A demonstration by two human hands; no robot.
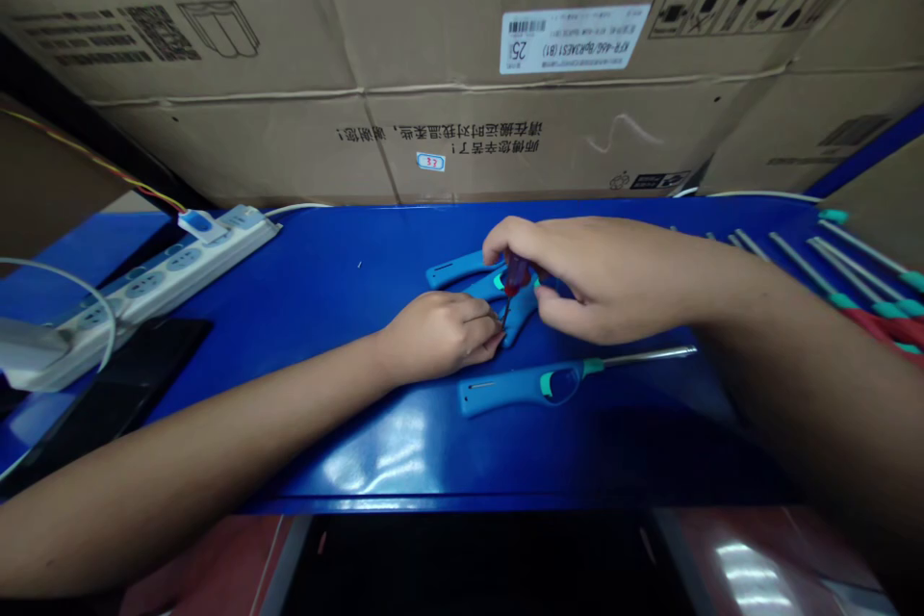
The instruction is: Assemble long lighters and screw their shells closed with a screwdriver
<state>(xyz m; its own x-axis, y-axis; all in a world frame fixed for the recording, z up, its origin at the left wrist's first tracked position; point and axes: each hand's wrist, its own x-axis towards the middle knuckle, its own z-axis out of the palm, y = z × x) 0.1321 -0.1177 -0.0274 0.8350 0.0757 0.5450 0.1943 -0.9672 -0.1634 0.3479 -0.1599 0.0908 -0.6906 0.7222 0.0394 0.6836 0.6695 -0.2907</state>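
Note:
My right hand (613, 279) is closed around a screwdriver (515, 275) with a dark reddish handle. Its thin shaft points down to the fingertips of my left hand (448, 332). That left hand is closed, its fingers pressed against a blue lighter (521, 318) whose body is mostly covered by both hands. Just behind lie two more blue pieces, one a lighter handle (454, 269) with a slot, the other a blue body (485, 287) with a teal part. In front, a whole long-necked lighter (505, 392) lies flat, its metal tube towards the right.
Several metal tubes (801, 265) with teal ends lie at the right, by something red (870, 327). A white power strip (166, 279) and a black flat object (137, 385) are at the left. A big cardboard box (448, 48) stands behind the blue tabletop (303, 443).

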